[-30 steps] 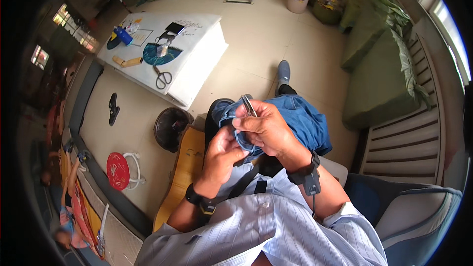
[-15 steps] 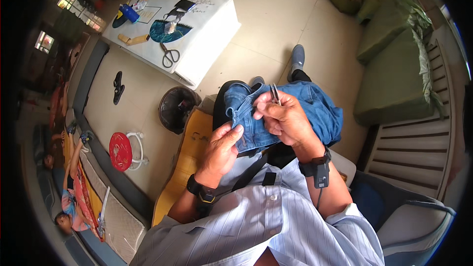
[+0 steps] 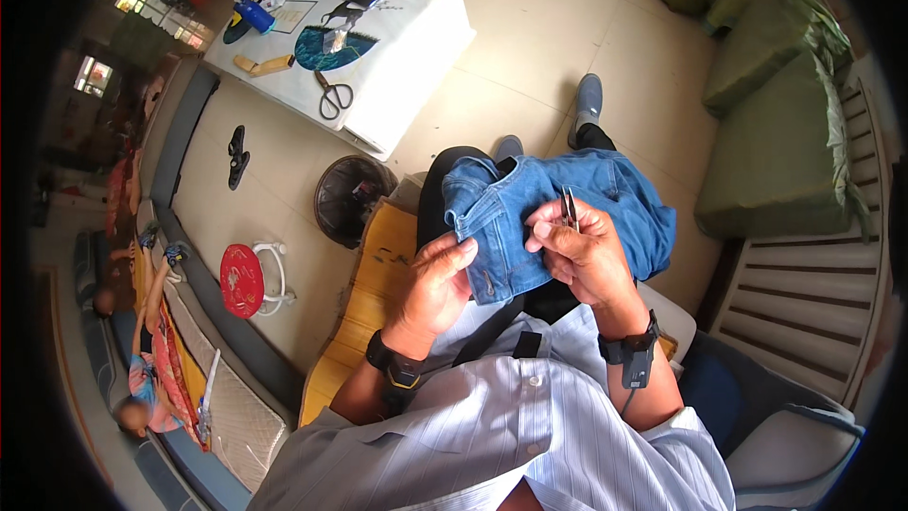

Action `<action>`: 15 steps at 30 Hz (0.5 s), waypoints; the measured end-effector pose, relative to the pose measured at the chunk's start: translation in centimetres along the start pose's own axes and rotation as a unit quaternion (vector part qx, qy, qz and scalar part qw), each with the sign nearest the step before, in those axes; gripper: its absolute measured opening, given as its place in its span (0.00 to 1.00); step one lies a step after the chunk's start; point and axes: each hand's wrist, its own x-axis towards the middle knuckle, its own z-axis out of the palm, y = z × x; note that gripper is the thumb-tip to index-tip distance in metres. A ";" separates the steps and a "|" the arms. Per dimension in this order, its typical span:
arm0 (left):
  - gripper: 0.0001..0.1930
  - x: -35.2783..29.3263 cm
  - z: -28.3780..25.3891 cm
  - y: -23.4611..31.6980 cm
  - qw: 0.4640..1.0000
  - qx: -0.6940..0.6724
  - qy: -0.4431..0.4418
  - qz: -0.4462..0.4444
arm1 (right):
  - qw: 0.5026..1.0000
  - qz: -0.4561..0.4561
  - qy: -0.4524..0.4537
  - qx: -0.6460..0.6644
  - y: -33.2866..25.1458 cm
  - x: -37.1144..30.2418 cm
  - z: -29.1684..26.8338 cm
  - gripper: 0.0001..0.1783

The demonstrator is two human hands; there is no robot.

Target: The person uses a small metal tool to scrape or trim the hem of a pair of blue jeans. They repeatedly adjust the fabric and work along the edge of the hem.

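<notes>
A pair of blue denim jeans [image 3: 515, 213] lies bunched across my lap, its waistband end with a buttonhole facing me. My left hand [image 3: 439, 286] is closed on the waistband's left edge, thumb on top. Over the middle of the denim is my right hand [image 3: 584, 251], its thumb and fingers drawn together. Small metal thread snips [image 3: 568, 208] are tucked in that hand, their two narrow points sticking up past the fingers. Whether the right fingertips also pinch a thread is too small to tell.
A white-covered table [image 3: 426, 66] stands ahead to the left, with scissors [image 3: 334, 96] and a blue bottle [image 3: 253, 15] on it. Nearby are a dark waste bin [image 3: 352, 203] and a red stool [image 3: 242, 281]. Green cushions [image 3: 766, 156] lie at right; another person [image 3: 142, 412] reclines at far left.
My right hand has moved right and down, away from the waistband's upper edge. My left hand still grips the jeans, whose waistband now lies flatter and more exposed. The whole view has shifted slightly.
</notes>
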 end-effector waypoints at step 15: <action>0.29 1.3 2.5 1.5 0.986 0.099 0.000 0.132 | 0.991 0.033 0.009 -0.126 2.2 -3.5 -0.8 0.07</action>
